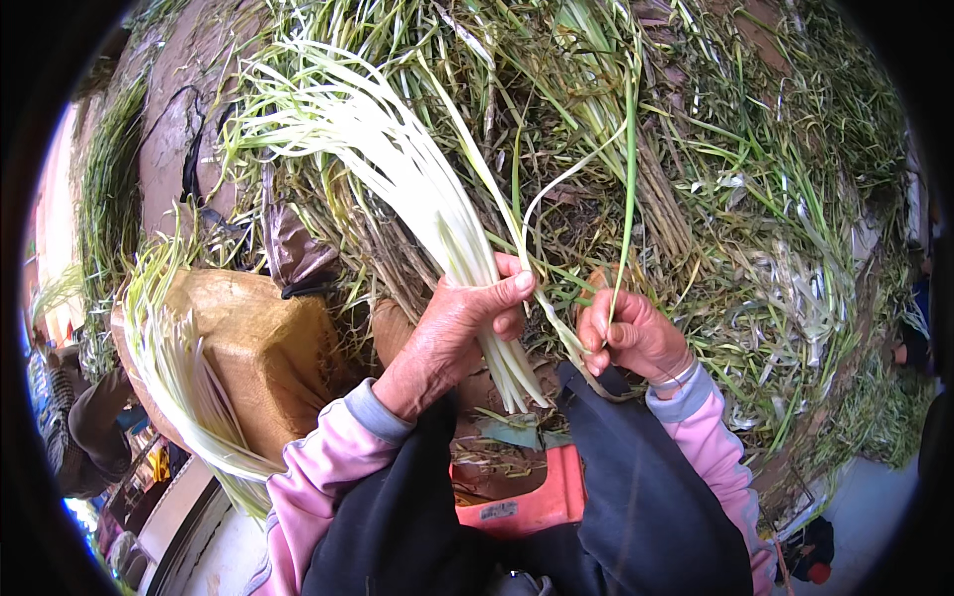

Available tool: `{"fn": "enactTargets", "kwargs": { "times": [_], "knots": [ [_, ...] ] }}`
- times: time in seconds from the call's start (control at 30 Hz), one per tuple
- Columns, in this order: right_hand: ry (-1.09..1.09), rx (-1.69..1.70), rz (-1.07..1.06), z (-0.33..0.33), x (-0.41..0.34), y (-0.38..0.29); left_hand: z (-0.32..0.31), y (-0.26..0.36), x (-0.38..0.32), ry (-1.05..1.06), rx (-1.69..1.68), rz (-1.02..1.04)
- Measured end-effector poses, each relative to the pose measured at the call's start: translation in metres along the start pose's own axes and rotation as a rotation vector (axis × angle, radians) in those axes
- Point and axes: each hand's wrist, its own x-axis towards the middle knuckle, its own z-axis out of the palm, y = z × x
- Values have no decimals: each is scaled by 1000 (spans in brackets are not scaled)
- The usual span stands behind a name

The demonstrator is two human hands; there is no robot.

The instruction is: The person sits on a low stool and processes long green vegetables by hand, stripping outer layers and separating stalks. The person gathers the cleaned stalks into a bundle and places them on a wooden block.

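My left hand (466, 320) is closed around a thick bunch of pale, peeled shoots (428, 186), which look like blanched garlic shoots. Their whitish-green leaves fan out to the upper left, and the cut-looking white ends hang below my fist. Beside my left thumb, a single shoot (525, 257) with a loose outer layer runs down towards my right hand (637, 335). There, my right thumb and fingers pinch a long green leaf (630, 164) that stands upright. The lower end of the single shoot reaches my right fingertips; exactly how they grip it is partly hidden.
Heaps of untrimmed shoots and discarded leaves (745, 223) cover the ground ahead and right. At left, a second pale bunch (190, 387) lies over a yellow-brown woven sack (253, 335). A red plastic stool (555, 488) shows between my legs. Another person (86, 425) is at far left.
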Motion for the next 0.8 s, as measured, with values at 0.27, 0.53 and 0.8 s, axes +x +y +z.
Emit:
{"fn": "enactTargets", "kwargs": {
  "times": [0.27,0.53,0.8],
  "knots": [
    [189,-147,146,21,35,2,-3,12,2,-39,112,-8],
    [125,175,141,16,38,26,-9,7,8,7,299,9],
    [425,-174,-40,12,37,27,-12,-4,0,28,153,5]
  ]
}}
